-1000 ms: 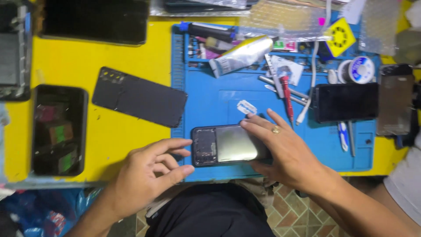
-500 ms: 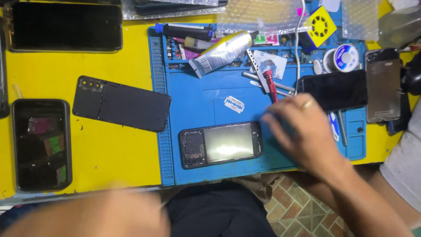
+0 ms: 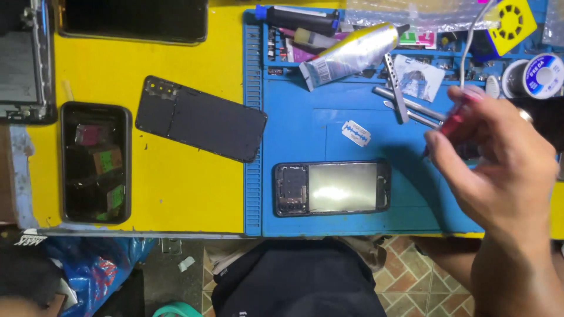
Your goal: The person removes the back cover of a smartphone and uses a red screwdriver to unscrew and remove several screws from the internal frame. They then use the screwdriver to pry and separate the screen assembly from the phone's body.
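Head view, from the left: an opened phone (image 3: 95, 162) lies face down on the yellow table (image 3: 188, 194), its insides with green and pink patches showing, set aside from the working area. Just right of it a black back cover (image 3: 201, 118) rests tilted on the yellow surface, its lower right corner reaching the edge of the blue mat (image 3: 299, 126), so it is off the work but close at hand. Near the mat's front edge lies a second phone (image 3: 332, 188), back removed, lengthwise and flat with a shiny plate facing up and its camera end to the left; it sits clear of the tools, nothing touching it. Behind it a razor blade (image 3: 356, 133) lies alone on the mat, and farther back a silver glue tube (image 3: 352, 54) leans across the mat's tray slots, with metal tweezers (image 3: 405, 103) beside it. To the right, the right hand (image 3: 499, 164) hovers above the mat, its fingers (image 3: 446, 147) grasping a red-handled screwdriver (image 3: 455, 120), held pen-like so the tip points down toward the mat; the tip itself is hidden behind the hand. A ring shows on one finger. At the far right a solder spool (image 3: 537, 73) sits at the mat's back corner. The left hand is not visible, so I cannot tell its state.
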